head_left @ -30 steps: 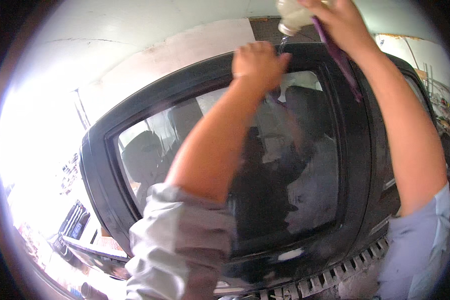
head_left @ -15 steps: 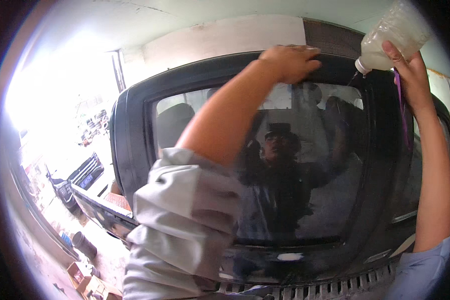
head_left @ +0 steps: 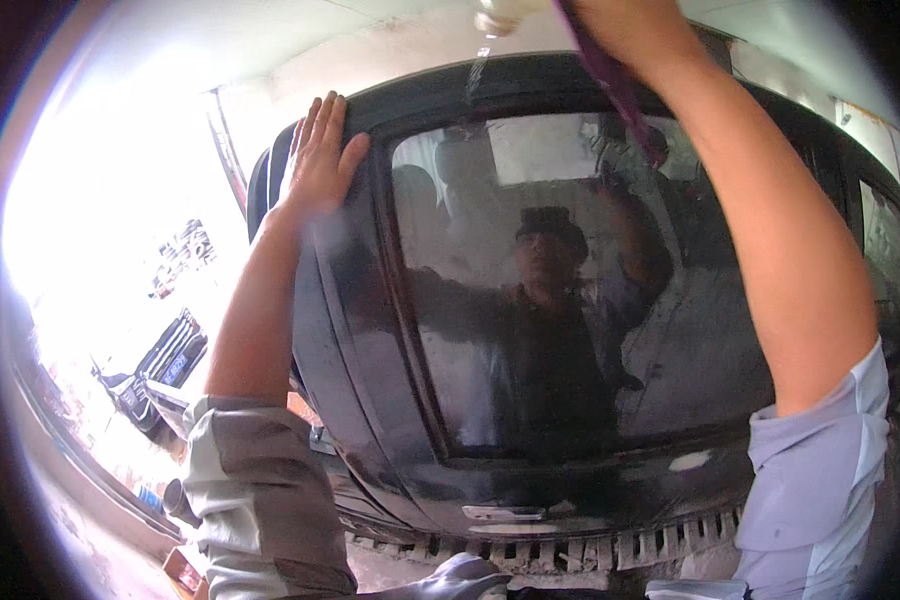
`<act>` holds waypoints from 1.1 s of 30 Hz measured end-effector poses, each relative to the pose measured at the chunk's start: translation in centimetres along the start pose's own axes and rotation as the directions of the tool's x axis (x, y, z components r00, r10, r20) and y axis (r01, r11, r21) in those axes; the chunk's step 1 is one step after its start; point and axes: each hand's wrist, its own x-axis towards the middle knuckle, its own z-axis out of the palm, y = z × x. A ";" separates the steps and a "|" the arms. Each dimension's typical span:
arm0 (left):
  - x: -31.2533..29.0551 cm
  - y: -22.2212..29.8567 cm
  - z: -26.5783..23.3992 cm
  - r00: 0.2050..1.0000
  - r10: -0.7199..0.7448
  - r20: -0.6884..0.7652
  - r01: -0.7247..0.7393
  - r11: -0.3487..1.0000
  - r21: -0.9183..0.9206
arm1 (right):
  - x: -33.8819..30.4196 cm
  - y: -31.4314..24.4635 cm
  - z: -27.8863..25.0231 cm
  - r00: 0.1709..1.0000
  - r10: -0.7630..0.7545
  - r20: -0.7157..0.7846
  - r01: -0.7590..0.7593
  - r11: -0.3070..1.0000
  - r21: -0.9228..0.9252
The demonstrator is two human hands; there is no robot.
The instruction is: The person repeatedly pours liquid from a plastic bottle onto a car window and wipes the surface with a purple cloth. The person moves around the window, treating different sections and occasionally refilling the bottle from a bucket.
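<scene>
At the left end of the dark vehicle (head_left: pixel 340 300), my left hand (head_left: pixel 320 160) lies flat on the frame beside the window (head_left: pixel 570 400), fingers stretched upward and thumb apart. My right hand (head_left: pixel 630 30), raised at the top edge of the view, grips a clear plastic bottle (head_left: pixel 505 15). Only the neck end of the bottle shows, tipped to the left; the rest is cut off. A stream of clear liquid (head_left: pixel 478 72) falls from it onto the top of the vehicle above the glass. From the right hand a purple strap (head_left: pixel 610 75) hangs in front of the window.
A slatted grate (head_left: pixel 610 550) runs below the vehicle. To the left stand a detached dark vehicle part (head_left: pixel 160 365), a dark bucket (head_left: pixel 178 500) and a cardboard box (head_left: pixel 182 572). A wall (head_left: pixel 80 500) borders the left side. The window reflects a person wearing a cap.
My left hand has moved left and down from the window's top edge to the frame. My right hand has carried the pouring bottle leftward and up. The view has shifted.
</scene>
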 end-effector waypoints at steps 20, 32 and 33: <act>-20.2 5.9 -2.1 0.909 0.362 0.205 -0.303 0.914 -0.270 | -4.9 -6.3 15.7 0.974 -0.070 0.217 0.061 0.997 0.047; 0.8 2.0 -2.0 0.931 0.290 0.219 -0.261 0.953 -0.155 | -4.2 -8.4 12.6 0.992 -0.043 0.119 0.062 0.986 -0.154; -2.3 0.9 -2.0 0.925 0.284 0.253 -0.272 0.959 -0.082 | -5.2 -8.8 14.0 0.993 -0.020 0.113 0.034 0.991 -0.128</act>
